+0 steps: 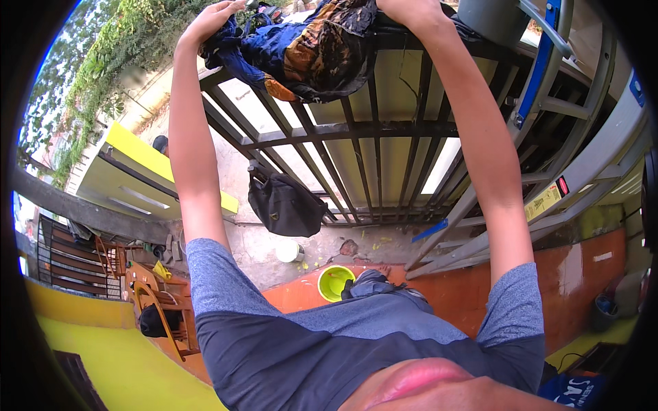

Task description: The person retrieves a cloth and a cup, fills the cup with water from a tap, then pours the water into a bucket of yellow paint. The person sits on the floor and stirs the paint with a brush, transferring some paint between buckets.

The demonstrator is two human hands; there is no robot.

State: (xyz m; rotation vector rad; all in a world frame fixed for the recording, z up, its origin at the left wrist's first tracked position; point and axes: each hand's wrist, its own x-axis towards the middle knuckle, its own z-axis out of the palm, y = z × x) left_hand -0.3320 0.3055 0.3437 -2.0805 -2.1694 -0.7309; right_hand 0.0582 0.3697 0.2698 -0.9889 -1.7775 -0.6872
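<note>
A dark blue piece of cloth with orange-brown and black patterns [305,51] hangs bunched over the top of a dark slatted metal gate [349,128]. Both my arms reach up and forward to it. At the cloth's left end, my left hand [211,22] has its fingers pressed together on the fabric. Beside the right end is my right hand [413,9], cut off by the upper edge of the picture, so its fingers are hidden.
A black bag [284,204] hangs low on the gate's left side. Metal ladders [576,185] lean at the right, near a grey bucket [490,20]. Below are a white pail [290,251] and a lime-green bucket [334,283]. Wooden chairs [159,301] stand at left.
</note>
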